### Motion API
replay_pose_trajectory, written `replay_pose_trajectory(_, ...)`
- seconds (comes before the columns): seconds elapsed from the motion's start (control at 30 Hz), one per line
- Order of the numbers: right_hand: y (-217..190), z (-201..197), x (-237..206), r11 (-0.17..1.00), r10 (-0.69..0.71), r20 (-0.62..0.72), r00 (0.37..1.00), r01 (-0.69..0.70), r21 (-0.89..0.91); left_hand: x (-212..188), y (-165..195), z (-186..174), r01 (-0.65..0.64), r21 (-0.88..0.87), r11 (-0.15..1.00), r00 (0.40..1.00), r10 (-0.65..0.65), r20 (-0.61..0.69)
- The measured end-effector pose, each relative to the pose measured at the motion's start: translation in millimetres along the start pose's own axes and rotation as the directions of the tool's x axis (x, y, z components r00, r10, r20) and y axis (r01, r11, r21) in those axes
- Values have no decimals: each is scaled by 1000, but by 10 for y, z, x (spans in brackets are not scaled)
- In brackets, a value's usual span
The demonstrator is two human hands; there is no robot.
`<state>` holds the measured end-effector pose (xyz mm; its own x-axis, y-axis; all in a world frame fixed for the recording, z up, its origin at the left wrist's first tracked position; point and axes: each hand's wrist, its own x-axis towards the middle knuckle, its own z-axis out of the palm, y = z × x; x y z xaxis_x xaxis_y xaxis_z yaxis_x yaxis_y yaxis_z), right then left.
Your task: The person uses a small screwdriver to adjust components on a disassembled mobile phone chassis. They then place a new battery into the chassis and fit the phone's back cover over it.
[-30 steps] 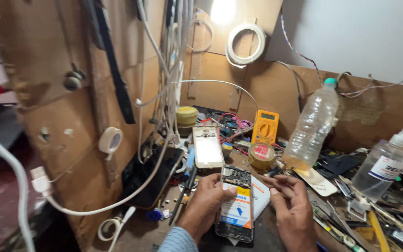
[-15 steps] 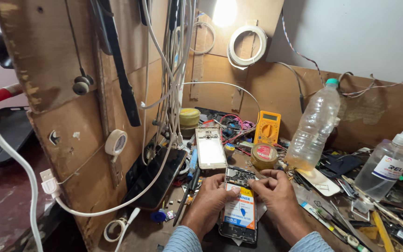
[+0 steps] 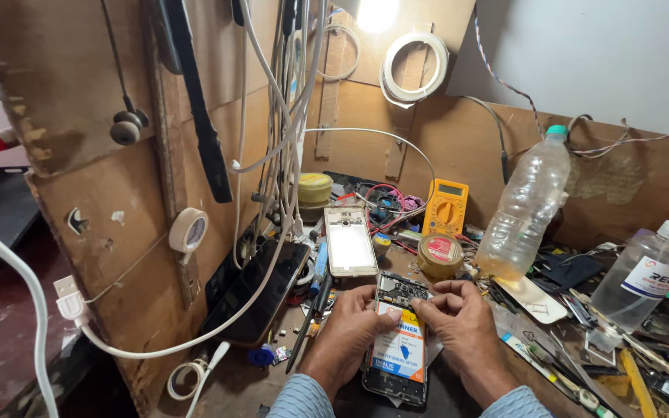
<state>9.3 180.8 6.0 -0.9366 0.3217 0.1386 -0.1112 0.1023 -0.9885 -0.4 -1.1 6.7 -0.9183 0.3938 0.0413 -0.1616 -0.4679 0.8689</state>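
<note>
The opened phone [image 3: 398,340] lies back-off on the cluttered bench [image 3: 234,383] with its battery in place, both the left hand [image 3: 350,329] and right hand [image 3: 458,325] pressing curled fingertips on its upper end, while the rear cover [image 3: 350,241] waits just beyond.

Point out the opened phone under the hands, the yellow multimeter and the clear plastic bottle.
opened phone [image 3: 399,352]: head view, on the battery label.
yellow multimeter [image 3: 446,209]: head view, on the dial.
clear plastic bottle [image 3: 526,205]: head view, mid-body.
</note>
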Motion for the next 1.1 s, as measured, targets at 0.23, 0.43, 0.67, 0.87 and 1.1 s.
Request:
replay_pose_trajectory(0.23,-5,-17,-31,1000,1,25,1000,-1,10,11,3,-18,41,-13,999,997,-41,-67)
replay_pose_trajectory(0.43,52,-43,-67,983,-18,29,999,12,181,48,75,0,-6,123,992,997,16,-74)
replay_pose_trajectory(0.67,23,1,-109,994,-25,24,999,22,108,147,138,103,83,318,945,973,-8,-231)
replay_pose_trajectory(0.87,8,-1,-151,993,-86,32,996,83,80,115,175,108,90,303,949,972,-18,-233)
replay_pose_trajectory(1.1,-46,6,-192,994,-74,44,996,70,82,100,158,130,82,323,943,969,1,-249)
